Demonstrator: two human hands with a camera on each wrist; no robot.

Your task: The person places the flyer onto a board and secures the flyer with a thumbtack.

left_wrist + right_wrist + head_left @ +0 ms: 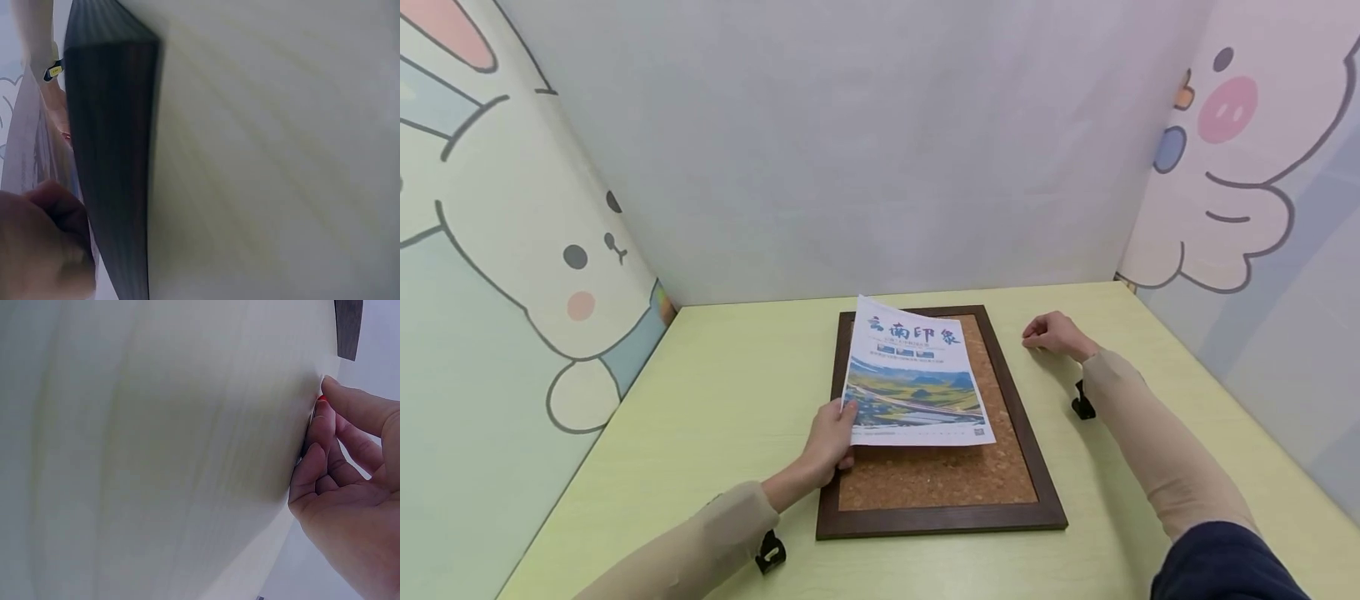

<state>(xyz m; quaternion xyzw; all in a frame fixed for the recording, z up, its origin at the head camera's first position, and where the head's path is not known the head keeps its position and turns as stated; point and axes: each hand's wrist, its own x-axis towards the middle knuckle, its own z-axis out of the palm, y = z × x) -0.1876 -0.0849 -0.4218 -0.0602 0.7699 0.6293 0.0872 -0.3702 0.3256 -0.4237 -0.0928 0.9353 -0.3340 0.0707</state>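
A framed cork board with a dark brown wooden border lies on the table. Over it, a printed poster with a landscape and large blue characters is held by my left hand, thumb on top at its lower left edge. The left wrist view shows the board's dark frame side close to that hand. To the right of the board, my right hand is low at the tabletop. In the right wrist view its thumb and fingers pinch a small red thing, mostly hidden by the fingertips.
The pale yellow-green table has a plain light wall behind it. Side walls carry cartoon animals, a rabbit on the left and a pig on the right. A black wrist strap piece hangs below the right sleeve.
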